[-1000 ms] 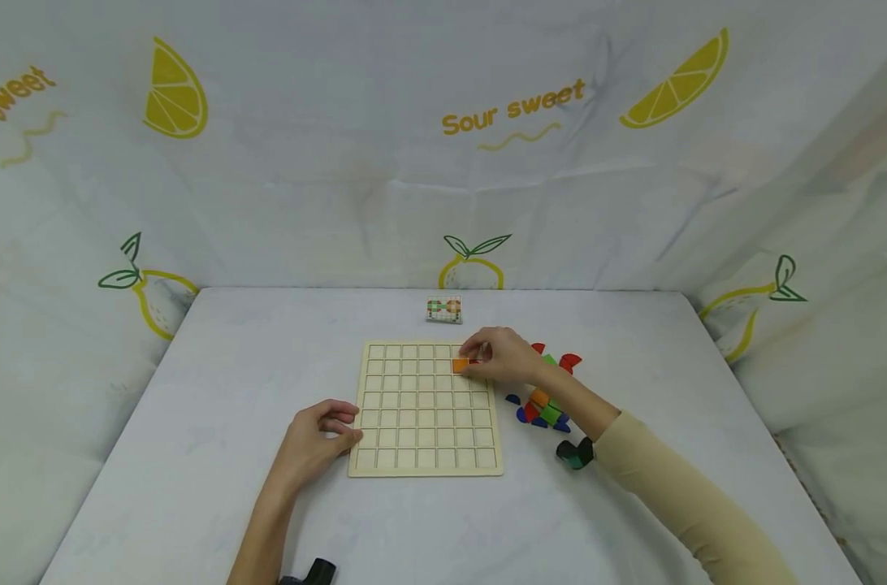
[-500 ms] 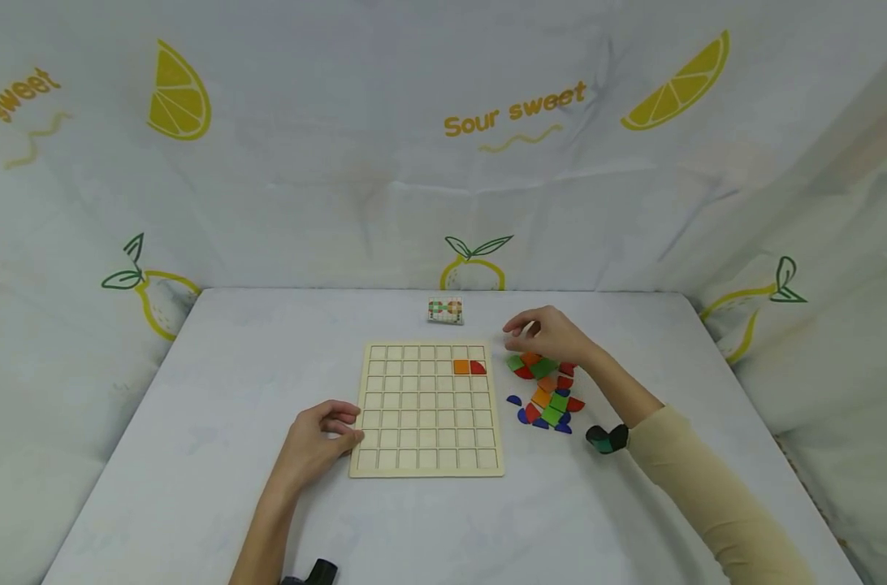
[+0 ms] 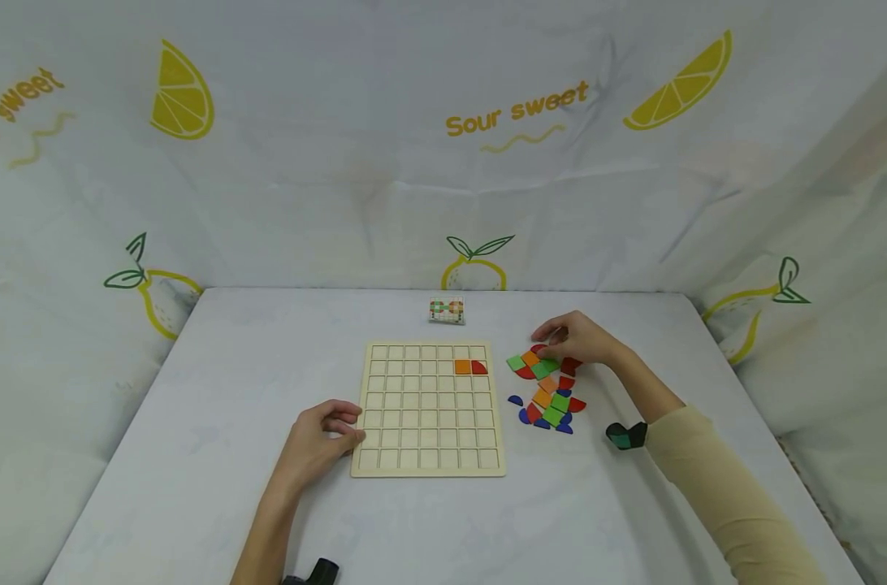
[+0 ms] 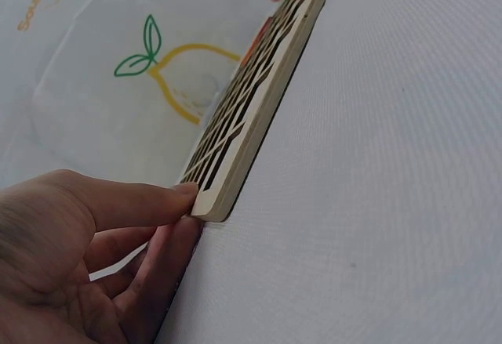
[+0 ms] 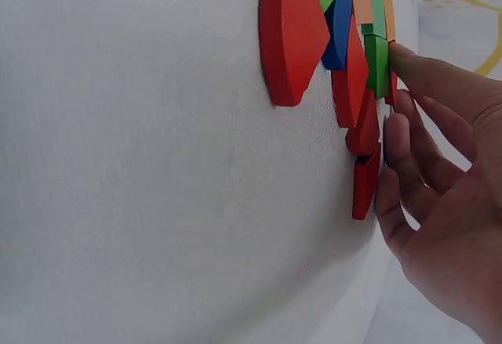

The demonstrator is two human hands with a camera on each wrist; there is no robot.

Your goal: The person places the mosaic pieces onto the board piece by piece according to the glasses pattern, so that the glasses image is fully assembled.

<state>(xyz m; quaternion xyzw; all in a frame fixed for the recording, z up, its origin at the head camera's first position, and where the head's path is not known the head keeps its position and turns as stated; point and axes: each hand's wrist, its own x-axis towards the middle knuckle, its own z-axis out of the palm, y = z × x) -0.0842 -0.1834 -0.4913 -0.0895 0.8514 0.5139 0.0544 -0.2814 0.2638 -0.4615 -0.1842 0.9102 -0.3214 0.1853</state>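
Observation:
A pale wooden grid board [image 3: 418, 420] lies on the table. My left hand [image 3: 314, 443] pinches its left edge, thumb on top, fingers at the side, as the left wrist view also shows. An orange square [image 3: 462, 367] and a red quarter-round piece [image 3: 479, 368] sit side by side in cells near the board's upper right. Over the far end of the pile of coloured pieces [image 3: 552, 413] is my right hand [image 3: 578, 337], fingers bent. Between its thumb and fingertips shows a red rounded piece [image 3: 538, 348]; whether they grip it is unclear.
Red, green, orange and blue pieces, among them a green square [image 3: 552, 415], lie flat to the right of the board. A small pattern card [image 3: 447, 310] stands behind the board. White cloth with lemon prints hangs at the table's back and sides.
My right hand has left the orange and red pieces on the board, moved right, and come down at the far end of the pile. My left hand stays at the board's edge.

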